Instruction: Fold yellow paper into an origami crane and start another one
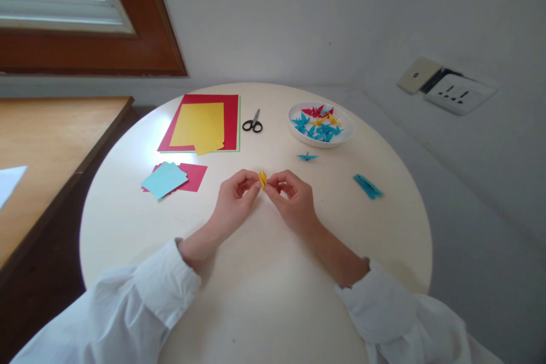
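A small folded yellow paper piece (pixel 262 178) is pinched between both of my hands over the middle of the round cream table (pixel 256 296). My left hand (pixel 234 194) grips its left side with curled fingers. My right hand (pixel 290 196) pinches its right side. Both wrists rest on the tabletop, white sleeves pushed back.
Large red and yellow sheets (pixel 200 123) lie at the back left, with black scissors (pixel 253 123) beside them. Small blue and red squares (pixel 170 178) lie to the left. A white dish (pixel 321 124) holds several paper cranes. One blue crane (pixel 307 156) and a folded blue piece (pixel 367 186) lie loose.
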Demonstrator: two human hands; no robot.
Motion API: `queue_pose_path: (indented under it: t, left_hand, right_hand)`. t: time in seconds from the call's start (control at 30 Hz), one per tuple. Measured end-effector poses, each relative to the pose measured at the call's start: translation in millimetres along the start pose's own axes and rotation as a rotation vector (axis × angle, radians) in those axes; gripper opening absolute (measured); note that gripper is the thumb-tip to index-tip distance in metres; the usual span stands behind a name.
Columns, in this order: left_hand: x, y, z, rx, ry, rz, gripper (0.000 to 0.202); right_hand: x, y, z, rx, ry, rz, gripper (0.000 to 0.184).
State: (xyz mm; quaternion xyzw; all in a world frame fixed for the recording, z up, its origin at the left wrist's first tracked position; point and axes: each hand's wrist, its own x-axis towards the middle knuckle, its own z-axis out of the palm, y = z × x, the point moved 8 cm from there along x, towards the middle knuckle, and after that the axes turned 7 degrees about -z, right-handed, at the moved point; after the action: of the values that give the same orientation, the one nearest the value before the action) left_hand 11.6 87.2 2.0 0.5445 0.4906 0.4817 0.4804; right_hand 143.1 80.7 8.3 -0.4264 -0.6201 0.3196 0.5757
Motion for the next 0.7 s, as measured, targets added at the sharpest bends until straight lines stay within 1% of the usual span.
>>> queue_pose_path:
  t: [0.13,0.23,0.43,0.7]
  left_hand:
    - [1,-3,1.8,-0.031,-0.014,-0.054,0.009]
    - [1,-7,3.2,-0.059,-0.022,-0.091,0.011]
    - [3,-15,4.1,-0.094,-0.025,-0.145,0.013]
    - [4,-22,3.3,-0.161,-0.017,-0.172,0.015]
  right_hand:
    - [-1,-5,-1,-0.106,-0.019,-0.077,0.003]
    - [0,-9,-1,-0.144,-0.027,-0.112,0.002]
    - [-1,-11,1,-0.07,-0.028,-0.173,0.004]
    - [-2,-12,3,-0.077,-0.06,-0.217,0.008]
